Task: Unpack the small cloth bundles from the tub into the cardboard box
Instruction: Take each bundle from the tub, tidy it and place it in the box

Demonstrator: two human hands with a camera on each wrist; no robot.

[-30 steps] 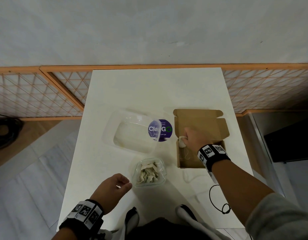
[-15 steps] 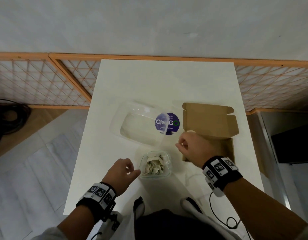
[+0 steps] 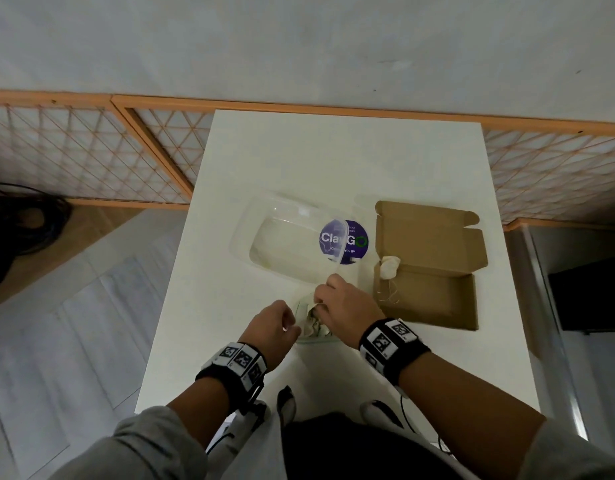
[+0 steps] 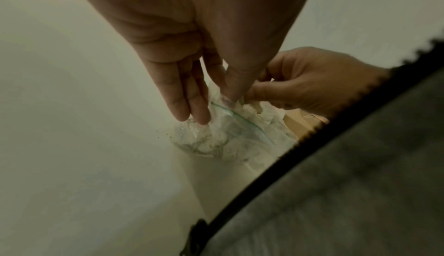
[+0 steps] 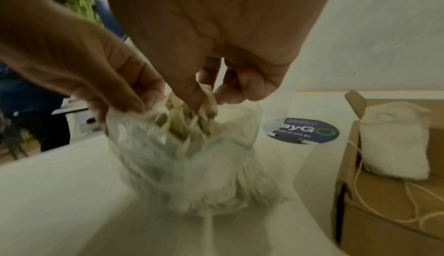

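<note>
While both wrists hang over the near middle of the white table [image 3: 333, 161], the two hands meet at the small clear tub [image 5: 242, 127] that stands there. Nearest, on the left, the left hand [image 3: 271, 327] reaches down to the tub's left rim with its fingers [image 4: 182, 106] nearly straight, the tips touching the rim and the cloth just inside — whether it truly grips the wall I cannot tell. Just to the right, the right hand [image 3: 347, 313] dips into the tub from above, thumb and fingertips [image 5: 190, 97] curled together and pinching a tuft of the cloth bundles [image 5: 192, 123] packed inside; the bundles are pale, crumpled and blurred in the wrist views.

Farther out, a large clear lid [image 3: 285, 240] lies on the table, partly covering a round purple sticker [image 3: 351, 240]. To the right of these sits the open cardboard box [image 3: 434, 299], its flap folded back toward the far side — one white bundle [image 3: 389, 266] rests in its far left corner, a thin string [image 5: 360, 193] trailing from it across the box floor.
</note>
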